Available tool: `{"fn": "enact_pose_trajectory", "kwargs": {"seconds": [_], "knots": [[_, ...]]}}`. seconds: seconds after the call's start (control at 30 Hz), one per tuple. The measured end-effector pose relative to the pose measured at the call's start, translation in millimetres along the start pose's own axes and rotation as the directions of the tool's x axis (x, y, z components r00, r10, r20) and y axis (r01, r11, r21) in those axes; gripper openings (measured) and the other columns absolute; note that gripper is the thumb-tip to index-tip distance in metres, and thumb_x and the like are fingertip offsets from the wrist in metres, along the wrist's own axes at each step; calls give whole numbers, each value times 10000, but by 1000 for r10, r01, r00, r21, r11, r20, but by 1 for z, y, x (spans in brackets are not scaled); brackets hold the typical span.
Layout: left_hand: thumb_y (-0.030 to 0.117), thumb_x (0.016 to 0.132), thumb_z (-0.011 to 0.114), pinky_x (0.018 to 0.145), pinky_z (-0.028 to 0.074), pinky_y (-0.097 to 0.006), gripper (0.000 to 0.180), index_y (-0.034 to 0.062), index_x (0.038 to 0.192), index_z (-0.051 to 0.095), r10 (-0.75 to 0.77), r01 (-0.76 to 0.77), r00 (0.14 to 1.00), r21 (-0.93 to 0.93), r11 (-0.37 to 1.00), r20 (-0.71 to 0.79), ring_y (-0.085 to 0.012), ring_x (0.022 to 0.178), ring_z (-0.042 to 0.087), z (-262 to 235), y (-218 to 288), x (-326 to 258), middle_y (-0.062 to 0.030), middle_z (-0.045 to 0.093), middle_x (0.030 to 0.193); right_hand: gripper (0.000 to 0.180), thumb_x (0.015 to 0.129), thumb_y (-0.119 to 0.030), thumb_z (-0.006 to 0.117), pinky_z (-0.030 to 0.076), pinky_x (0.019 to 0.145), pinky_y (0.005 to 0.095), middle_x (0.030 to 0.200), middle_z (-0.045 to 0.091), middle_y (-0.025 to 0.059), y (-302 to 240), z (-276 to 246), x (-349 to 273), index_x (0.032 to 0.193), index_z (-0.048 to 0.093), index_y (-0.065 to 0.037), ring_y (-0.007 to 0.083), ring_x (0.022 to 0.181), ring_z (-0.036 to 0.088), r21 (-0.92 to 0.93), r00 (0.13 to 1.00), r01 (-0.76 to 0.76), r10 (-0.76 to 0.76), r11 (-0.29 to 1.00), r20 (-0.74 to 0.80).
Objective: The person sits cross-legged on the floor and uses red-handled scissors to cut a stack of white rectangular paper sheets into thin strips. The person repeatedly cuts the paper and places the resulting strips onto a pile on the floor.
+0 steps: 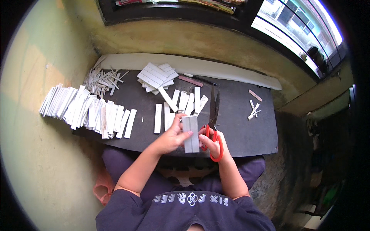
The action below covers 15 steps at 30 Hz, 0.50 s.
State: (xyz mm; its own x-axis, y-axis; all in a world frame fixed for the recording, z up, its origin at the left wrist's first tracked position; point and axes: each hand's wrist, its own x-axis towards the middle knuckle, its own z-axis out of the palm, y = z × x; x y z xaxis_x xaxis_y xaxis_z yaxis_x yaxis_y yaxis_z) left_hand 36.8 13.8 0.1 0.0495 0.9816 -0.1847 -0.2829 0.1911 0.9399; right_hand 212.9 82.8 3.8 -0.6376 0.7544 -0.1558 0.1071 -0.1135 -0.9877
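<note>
My left hand [172, 137] grips a small white rectangular piece [190, 135], its thumb across the face, which is marked with lengthwise lines. Red-handled scissors [214, 115] are in my right hand [216, 145], fingers through the loops. Their dark blades point away from me and stand slightly apart, to the right of the white piece. The right fingertips come close to the piece's right edge; whether they touch it I cannot tell. Just beyond my hands lie several loose white strips [158, 118], some overlapping. Farther back is a stack of lined white sheets [154, 76].
A long row of white strips [89, 108] leans along the table's left side, with thin offcuts [101, 81] behind it. A pinkish strip [190, 81] lies at the back. Small scraps [254, 111] sit on the dark tabletop [243, 133] at right. A wall and barred window stand beyond.
</note>
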Motion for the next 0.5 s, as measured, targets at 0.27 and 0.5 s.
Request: {"fn": "enact_pose_trajectory", "kwargs": {"seconds": [0.27,0.5], "knots": [[121,882,517,771,432,-306,246,31,1111,507,449,-307,885,568,764,-125,-183,817,528,33,-3,45,-77,541,888,96,820,-105,580,379,490,209,645,557,3,26,-39,1,831,583,-9,67,522,490,231,984,104,-66,967,-167],[276,752,634,764,437,-410,335,87,1025,591,533,96,845,993,-65,-47,-234,942,543,31,-15,114,-58,551,1009,108,834,-147,554,387,502,211,662,568,7,47,-55,5,799,564,-45,81,540,516,411,977,150,-72,899,-200]]}}
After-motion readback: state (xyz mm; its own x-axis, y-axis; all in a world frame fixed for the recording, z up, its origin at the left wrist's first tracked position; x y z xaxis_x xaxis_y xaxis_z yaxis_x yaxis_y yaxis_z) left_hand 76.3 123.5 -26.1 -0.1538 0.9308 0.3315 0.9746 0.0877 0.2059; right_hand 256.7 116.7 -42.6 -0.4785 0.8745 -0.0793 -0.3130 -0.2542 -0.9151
